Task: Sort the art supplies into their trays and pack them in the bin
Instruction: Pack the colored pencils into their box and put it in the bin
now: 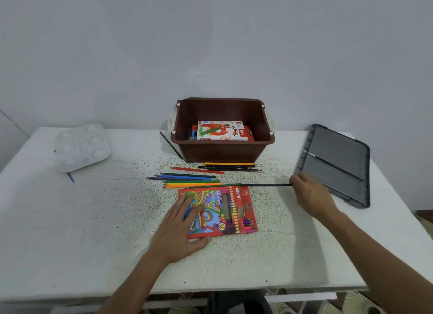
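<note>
**Q:** What lies nearest the viewer?
**A:** The left hand [182, 227]. Its fingers are straight and pressed flat on the flat red cardboard colour-pencil box [225, 210], and its thumb lies along the box's near edge. The box rests on the white speckled table [82, 231], near the middle.

**Q:** And the other hand?
**A:** The right hand [311, 196] is slightly farther away and to the right. Its curled fingers pinch the right end of a long thin dark stick [267, 185], which runs level along the box's far edge. Whether the stick is a pencil or a brush cannot be told.

**Q:** What lies beyond the box?
**A:** First comes a loose row of green, blue, grey and orange pencils [189, 180], lying just past the stick. Next is a single red pencil [199, 170]. After that, a cluster of yellow and dark pencils [229, 167] lies just before the bin's front wall.

**Q:** What about the containers?
**A:** The brown rectangular plastic bin [222, 152] stands open at the far middle of the table. Inside it, a white oil-pastel box [220, 131] lies on partly hidden packs. A thin black paintbrush [172, 148] lies slanted beside the bin's left wall.

To the right, a dark grey plastic lid [328, 180] lies flat with a slim brush [332, 165] across it. At the far left sits a white plastic paint palette [82, 145] with round wells. A blue tip [71, 177] shows at its near edge.
</note>
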A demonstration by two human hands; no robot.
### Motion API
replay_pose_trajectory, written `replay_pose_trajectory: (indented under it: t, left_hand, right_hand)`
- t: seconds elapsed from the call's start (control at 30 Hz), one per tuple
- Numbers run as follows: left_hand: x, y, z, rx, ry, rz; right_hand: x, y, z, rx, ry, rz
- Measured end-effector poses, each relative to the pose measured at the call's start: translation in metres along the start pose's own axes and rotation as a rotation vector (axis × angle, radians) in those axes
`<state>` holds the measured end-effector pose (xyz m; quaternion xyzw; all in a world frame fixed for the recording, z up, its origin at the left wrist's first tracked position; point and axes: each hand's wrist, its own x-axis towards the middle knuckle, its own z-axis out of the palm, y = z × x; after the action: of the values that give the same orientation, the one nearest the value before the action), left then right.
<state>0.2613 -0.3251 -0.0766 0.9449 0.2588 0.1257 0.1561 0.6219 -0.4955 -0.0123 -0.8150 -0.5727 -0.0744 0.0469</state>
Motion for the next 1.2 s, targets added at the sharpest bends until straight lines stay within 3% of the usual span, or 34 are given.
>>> replay_pose_trajectory:
  t: [0.37, 0.87, 1.03, 1.2]
  left_hand:
    - [0.000, -0.001, 0.001, -0.008, -0.010, -0.013]
    - [0.000, -0.001, -0.001, -0.026, 0.006, -0.009]
    - [-0.001, -0.002, 0.000, -0.031, 0.026, 0.000]
    - [-0.001, -0.003, 0.001, -0.014, 0.011, -0.010]
  right_hand:
    - [-0.041, 0.009, -0.013, -0.060, 0.001, -0.166]
    - [-0.042, -0.098, 0.031, 0.157, 0.057, -0.368]
    - [-0.040, -0.098, 0.028, 0.266, 0.112, -0.314]
    - [-0.019, -0.079, 0.026, 0.283, 0.089, -0.125]
